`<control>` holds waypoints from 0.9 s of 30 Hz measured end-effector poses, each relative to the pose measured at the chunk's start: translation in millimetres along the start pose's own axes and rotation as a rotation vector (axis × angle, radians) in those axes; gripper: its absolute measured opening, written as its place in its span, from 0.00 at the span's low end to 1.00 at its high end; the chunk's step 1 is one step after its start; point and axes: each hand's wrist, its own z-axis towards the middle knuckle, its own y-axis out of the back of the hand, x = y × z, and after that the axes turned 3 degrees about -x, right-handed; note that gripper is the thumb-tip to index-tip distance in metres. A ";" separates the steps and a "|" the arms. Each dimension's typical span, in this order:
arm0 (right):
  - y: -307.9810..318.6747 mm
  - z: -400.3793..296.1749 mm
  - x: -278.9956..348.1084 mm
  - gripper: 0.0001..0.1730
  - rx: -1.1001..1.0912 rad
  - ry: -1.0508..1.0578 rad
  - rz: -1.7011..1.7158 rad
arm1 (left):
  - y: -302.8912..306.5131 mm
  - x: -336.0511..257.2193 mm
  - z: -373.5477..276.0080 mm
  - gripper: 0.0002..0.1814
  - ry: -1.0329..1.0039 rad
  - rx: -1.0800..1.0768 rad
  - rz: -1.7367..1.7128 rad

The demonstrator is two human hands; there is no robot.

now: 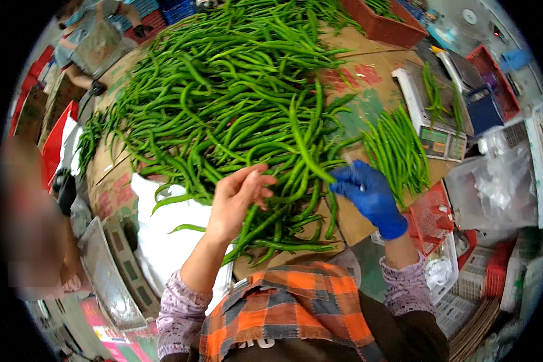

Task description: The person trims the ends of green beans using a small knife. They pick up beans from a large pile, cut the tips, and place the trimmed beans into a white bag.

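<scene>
My right hand (366,194), in a blue glove, pinches the lower end of a long green chili pepper (302,140) that slants up and left over the pile. My bare left hand (240,194) hovers at the near side of the heap of green chili peppers (226,104), its fingers curled. A curved pepper passes close to its fingertips; whether they grip it is unclear. To the right of the heap, a bundle of aligned green peppers (396,154) lies near the gloved hand. The peppers rest on a cardboard-covered table (357,59).
At right stands a digital scale (439,145) with a few peppers on its plate. Clear plastic bags (493,181) and a red basket (434,217) are beside it. A reddish-brown crate (384,27) sits at the back. White sacking (167,231) lies at left, where two people's dark-gloved hands appear.
</scene>
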 end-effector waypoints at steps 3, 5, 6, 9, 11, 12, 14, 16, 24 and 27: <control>-29.0 -9.1 1.5 0.18 0.206 0.253 -0.147 | 2.5 -1.2 2.6 0.24 0.006 -0.020 -0.134; -38.2 -14.6 17.3 0.21 0.318 0.414 -0.498 | 8.9 -2.8 4.3 0.22 -0.044 -0.027 -0.085; -43.3 -17.8 17.1 0.24 0.336 0.419 -0.481 | 13.0 -0.1 4.6 0.21 -0.058 -0.044 -0.046; -56.1 -15.4 15.0 0.18 0.477 0.391 -0.359 | 19.4 -3.1 -2.7 0.15 -0.089 -0.126 0.008; -61.6 -9.7 21.2 0.18 0.520 0.282 -0.252 | 27.3 -6.9 -7.8 0.15 -0.083 -0.086 0.023; -63.4 -7.3 22.9 0.17 0.471 0.266 -0.206 | 28.5 -11.8 -12.4 0.13 -0.071 -0.075 0.075; -67.7 0.6 28.1 0.18 0.342 0.283 -0.204 | 31.7 -1.3 -12.3 0.12 -0.198 -0.023 0.156; -73.2 12.8 36.3 0.21 0.184 0.347 -0.289 | 28.5 -2.6 -17.7 0.11 -0.250 0.029 0.181; -110.1 36.0 42.2 0.27 0.120 0.446 -0.584 | 14.0 -19.4 -39.7 0.11 -0.181 -0.014 0.322; -115.3 39.5 35.8 0.27 0.158 0.414 -0.569 | 17.5 -24.5 -45.3 0.11 -0.166 -0.021 0.440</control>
